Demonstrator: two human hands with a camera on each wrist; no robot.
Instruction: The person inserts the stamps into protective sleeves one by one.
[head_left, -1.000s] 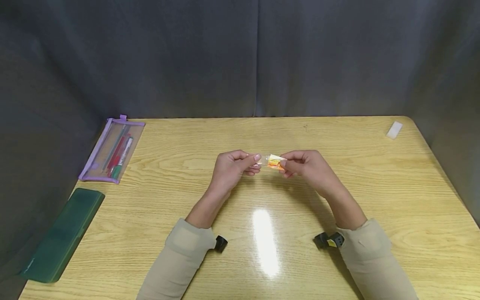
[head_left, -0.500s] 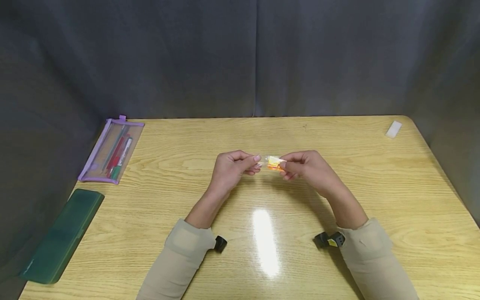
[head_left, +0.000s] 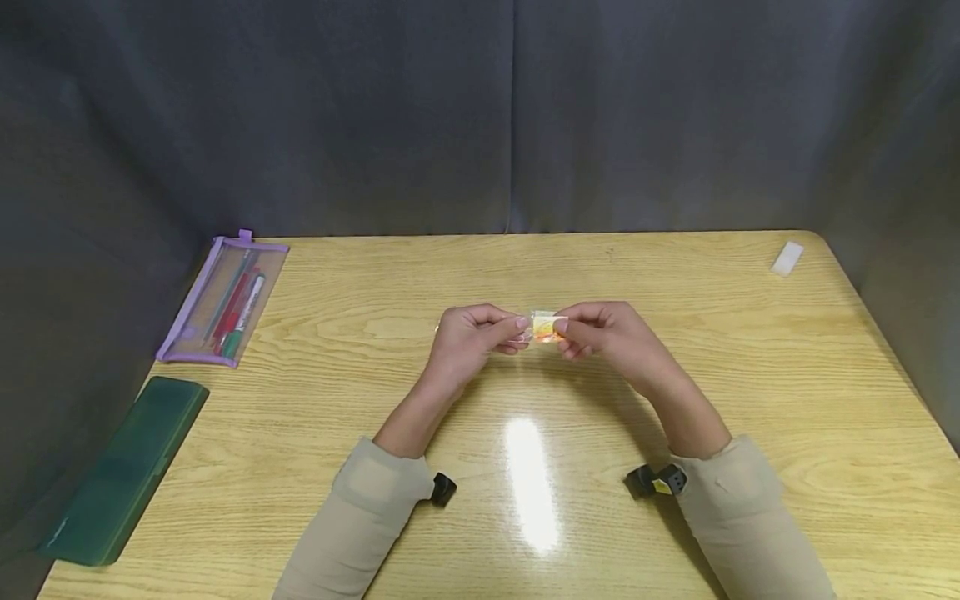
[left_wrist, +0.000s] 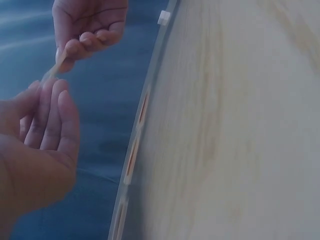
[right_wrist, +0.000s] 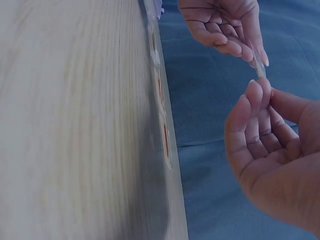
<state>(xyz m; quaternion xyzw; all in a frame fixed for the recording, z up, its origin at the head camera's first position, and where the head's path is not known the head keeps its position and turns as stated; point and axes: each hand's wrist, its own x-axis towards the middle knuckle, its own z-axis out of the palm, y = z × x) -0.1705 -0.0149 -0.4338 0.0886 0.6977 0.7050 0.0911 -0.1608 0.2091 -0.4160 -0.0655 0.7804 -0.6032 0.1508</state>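
Between both hands, over the middle of the table (head_left: 390,417), is a small clear plastic packet with a yellow-and-orange printed part (head_left: 547,327). My left hand (head_left: 468,340) pinches its clear end between thumb and fingers. On the printed end, my right hand (head_left: 618,342) has its thumb on top and fingers beneath. Both wrist views show the packet edge-on as a thin strip between the fingertips of the left hand (left_wrist: 45,135) and the right hand (right_wrist: 275,145). Much of the clear end is hidden by the left fingers.
A purple-edged mesh zip pouch (head_left: 191,333) with pens inside lies at the far left. Nearer, a dark green case (head_left: 131,475) lies along the left edge. A small white block (head_left: 787,259) sits at the back right corner. Dark curtains (head_left: 360,125) surround the table.
My left hand has shifted slightly right along the packet, closer to the right hand, so less of the clear plastic shows between them. The right hand has barely moved.
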